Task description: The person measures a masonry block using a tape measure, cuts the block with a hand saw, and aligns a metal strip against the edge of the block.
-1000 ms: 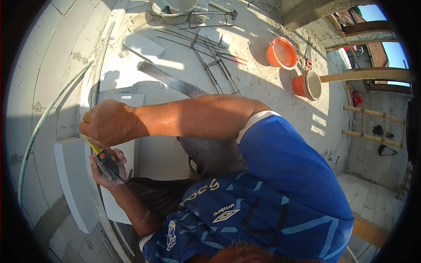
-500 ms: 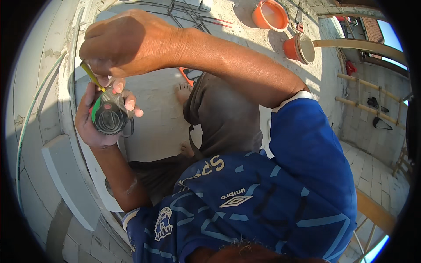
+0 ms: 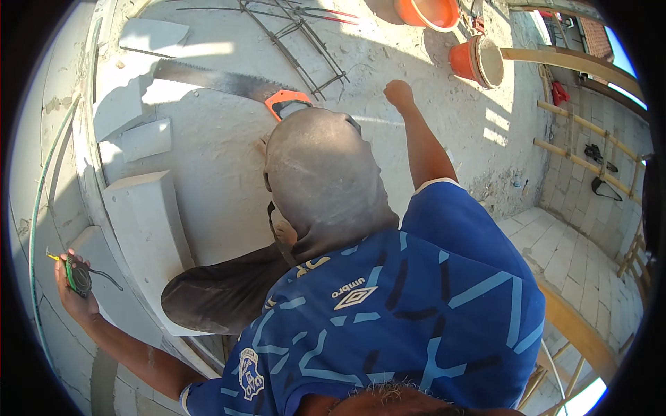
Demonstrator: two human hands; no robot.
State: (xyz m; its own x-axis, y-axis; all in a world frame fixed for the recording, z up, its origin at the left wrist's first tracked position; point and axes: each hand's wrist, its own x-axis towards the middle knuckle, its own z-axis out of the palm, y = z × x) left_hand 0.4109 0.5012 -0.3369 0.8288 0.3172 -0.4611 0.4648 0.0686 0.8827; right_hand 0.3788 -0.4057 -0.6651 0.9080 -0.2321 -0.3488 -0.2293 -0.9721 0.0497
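Observation:
At the far left, my left hand (image 3: 75, 302) is closed around a green and black tape measure (image 3: 80, 275). Only a short yellow end of its blade sticks out, and a dark wrist strap hangs off the case. My right hand (image 3: 399, 94) is held out ahead over the floor, curled into a fist, with nothing seen in it. Past my bent knee lies a handsaw (image 3: 218, 80) with an orange and black handle. Beside my leg on the left sits a long white block (image 3: 147, 215), and smaller white pieces (image 3: 147, 139) lie beyond it.
A tied steel rebar frame (image 3: 295, 41) lies on the dusty floor ahead. Two orange buckets (image 3: 466, 61) are at the far right. A green hose (image 3: 43, 187) runs along the block wall on the left. Wooden poles (image 3: 590, 123) cross on the right.
My hands have moved apart. The left carried the tape measure out to the left; the right let go of the tape's blade and swung right, and the saw and blocks now show.

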